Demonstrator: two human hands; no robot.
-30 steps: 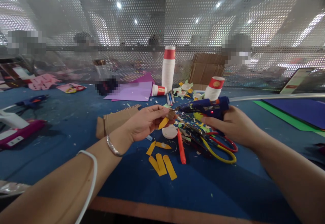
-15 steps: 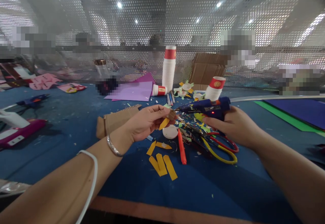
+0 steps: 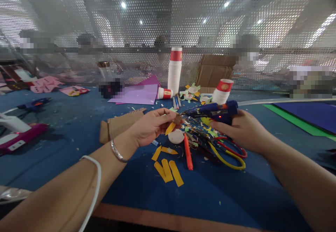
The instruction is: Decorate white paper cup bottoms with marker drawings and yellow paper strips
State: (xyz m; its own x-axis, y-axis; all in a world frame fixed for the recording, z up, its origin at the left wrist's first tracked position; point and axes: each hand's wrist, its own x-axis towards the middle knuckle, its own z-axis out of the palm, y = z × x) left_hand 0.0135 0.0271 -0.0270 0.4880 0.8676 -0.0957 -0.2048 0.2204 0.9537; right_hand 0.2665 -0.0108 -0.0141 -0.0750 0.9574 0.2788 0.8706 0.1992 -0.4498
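Observation:
My left hand (image 3: 154, 125) pinches a small brown cardboard piece (image 3: 177, 119) with a yellow paper strip (image 3: 170, 128) hanging below it. Wrapped in my right hand (image 3: 244, 128) is a dark blue glue gun (image 3: 210, 111) with a small red light on. Its nozzle points left and meets or nearly meets the cardboard piece; I cannot tell which. Below my hands lie several loose yellow paper strips (image 3: 175, 173), a white disc (image 3: 176, 136) and an orange marker (image 3: 188, 152). Scissors with yellow and red handles (image 3: 228, 160) rest under my right hand.
A tall stack of paper cups (image 3: 174, 72) stands at the back, with a shorter cup stack (image 3: 222, 91) to its right. Folded cardboard (image 3: 123, 121) lies behind my left wrist. Purple paper (image 3: 141, 94) is behind it. A magenta-and-white power strip (image 3: 23, 137) sits far left.
Both hands hold almost the same position. The yellow strip under my left fingers has shifted very slightly to the right.

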